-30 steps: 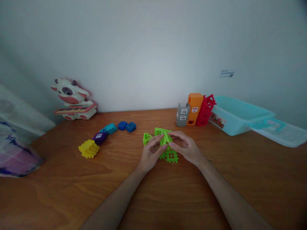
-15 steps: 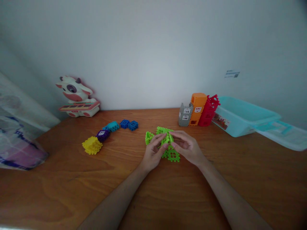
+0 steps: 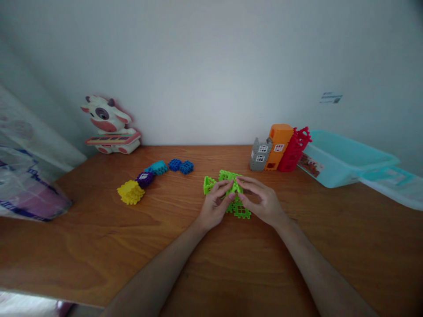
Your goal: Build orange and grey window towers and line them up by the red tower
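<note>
Both my hands meet over a lime-green assembly of plastic waffle-grid panels [image 3: 228,177] in the middle of the wooden table. My left hand [image 3: 214,207] grips its left side with curled fingers. My right hand [image 3: 261,202] holds its right side, with the fingertips pressed on the upper panels. One flat green panel [image 3: 242,212] shows below my hands, and a second green panel [image 3: 209,185] sticks out on the left. The middle of the assembly is hidden by my fingers.
Left of my hands lie yellow [image 3: 130,192], purple [image 3: 144,179], teal [image 3: 157,167] and blue [image 3: 180,166] grid blocks. A cow toy [image 3: 107,125] stands behind them. Grey, orange and red house-shaped pieces [image 3: 278,147] stand by the wall, beside a turquoise plastic bin [image 3: 343,158].
The whole scene has drifted right and slightly up in view as my head moved. My hands stay on the green assembly, with the fingers shifted only slightly.
</note>
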`<state>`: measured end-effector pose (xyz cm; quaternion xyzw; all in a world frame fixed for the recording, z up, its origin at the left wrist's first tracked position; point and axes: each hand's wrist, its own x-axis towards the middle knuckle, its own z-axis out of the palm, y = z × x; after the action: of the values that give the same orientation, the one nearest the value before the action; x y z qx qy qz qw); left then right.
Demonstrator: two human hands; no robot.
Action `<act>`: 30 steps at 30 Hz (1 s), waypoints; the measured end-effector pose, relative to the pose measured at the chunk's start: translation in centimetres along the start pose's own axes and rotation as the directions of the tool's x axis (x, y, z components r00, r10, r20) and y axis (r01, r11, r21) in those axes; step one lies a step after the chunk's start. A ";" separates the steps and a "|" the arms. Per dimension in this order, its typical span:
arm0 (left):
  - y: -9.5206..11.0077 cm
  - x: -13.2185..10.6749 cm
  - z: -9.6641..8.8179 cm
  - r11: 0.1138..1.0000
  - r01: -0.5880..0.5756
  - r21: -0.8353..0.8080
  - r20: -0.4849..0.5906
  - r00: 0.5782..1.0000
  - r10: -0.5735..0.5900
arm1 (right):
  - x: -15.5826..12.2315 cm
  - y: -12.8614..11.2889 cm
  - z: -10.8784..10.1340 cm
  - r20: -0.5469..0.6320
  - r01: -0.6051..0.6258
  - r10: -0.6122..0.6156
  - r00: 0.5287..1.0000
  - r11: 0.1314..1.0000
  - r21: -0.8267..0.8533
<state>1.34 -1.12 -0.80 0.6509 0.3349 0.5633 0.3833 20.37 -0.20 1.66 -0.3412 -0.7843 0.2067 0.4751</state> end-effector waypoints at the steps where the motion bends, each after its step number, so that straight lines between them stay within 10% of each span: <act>1: -0.1 0.0 0.0 1.000 -0.001 -0.002 -0.001 1.000 0.001 | 0.0 0.0 0.0 0.001 0.012 -0.012 1.000 1.000 -0.009; 30: -0.3 0.2 0.3 0.999 -0.005 0.034 -0.026 1.000 0.006 | -0.3 0.5 0.6 0.021 0.045 -0.045 0.999 0.999 -0.019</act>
<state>1.66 -0.82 -0.95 0.6507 0.3477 0.5670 0.3663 20.14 -0.05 0.87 -0.3260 -0.7985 0.1918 0.4683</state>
